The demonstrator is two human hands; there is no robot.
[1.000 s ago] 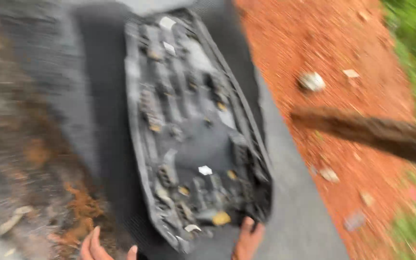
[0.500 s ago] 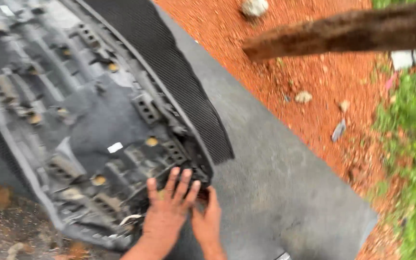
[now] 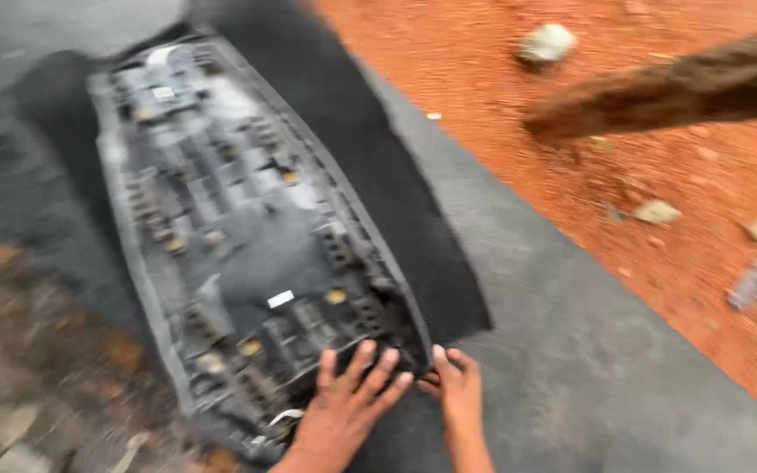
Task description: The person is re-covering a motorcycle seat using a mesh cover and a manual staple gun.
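A long grey moulded plastic panel (image 3: 238, 228), a motorcycle seat base turned underside up, lies on a sheet of black fabric (image 3: 378, 184) spread over a grey slab. My left hand (image 3: 348, 407) rests flat, fingers spread, on the panel's near end. My right hand (image 3: 457, 385) touches the near right corner of the panel where the black fabric edge meets it, fingers curled at the edge. The whole view is motion-blurred.
The grey concrete slab (image 3: 562, 350) runs diagonally. Red dirt (image 3: 659, 175) with stones (image 3: 547, 41) lies on the right. A brown log or branch (image 3: 685, 88) crosses the upper right. Wet ground with dead leaves (image 3: 28, 350) lies on the left.
The camera has swung about, and the panel now sits more central. Both hands stay at the panel's near end, left hand spread flat, right hand shifted to the corner.
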